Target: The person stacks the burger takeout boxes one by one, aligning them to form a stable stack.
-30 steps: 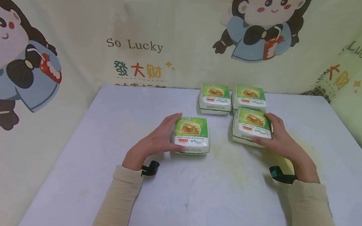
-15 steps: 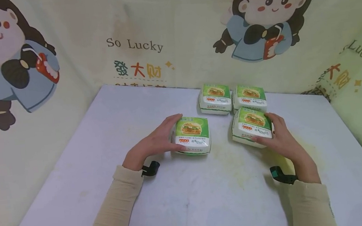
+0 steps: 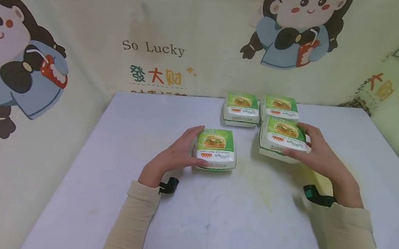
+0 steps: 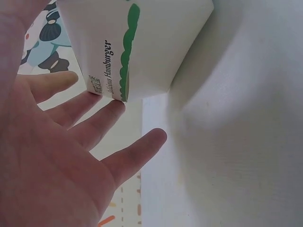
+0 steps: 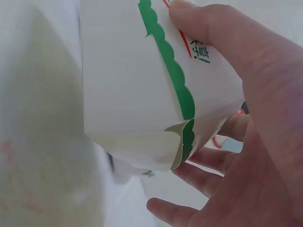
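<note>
In the head view, my left hand [image 3: 178, 153] holds a green and white hamburger box [image 3: 216, 149] by its left side, thumb at the front and fingers toward the back. The left wrist view shows the fingertips at the edge of this box [image 4: 156, 42], with the little finger apart from it. To the right, my right hand [image 3: 321, 152] grips a second hamburger box [image 3: 282, 136], thumb on its front and fingers at its far right corner. This box [image 5: 128, 80] sits slightly turned and overlaps one of the two boxes behind it in the head view.
Two more hamburger boxes, a left one [image 3: 240, 110] and a right one [image 3: 279, 106], stand side by side at the back of the white table [image 3: 232, 226]. A cloth printed with cartoon figures [image 3: 295, 29] hangs behind the table and along its sides.
The head view has shifted a little, moving the scene slightly rightward. The box in my right hand stands slightly higher against the back boxes. The left hand keeps its hold on its box.
</note>
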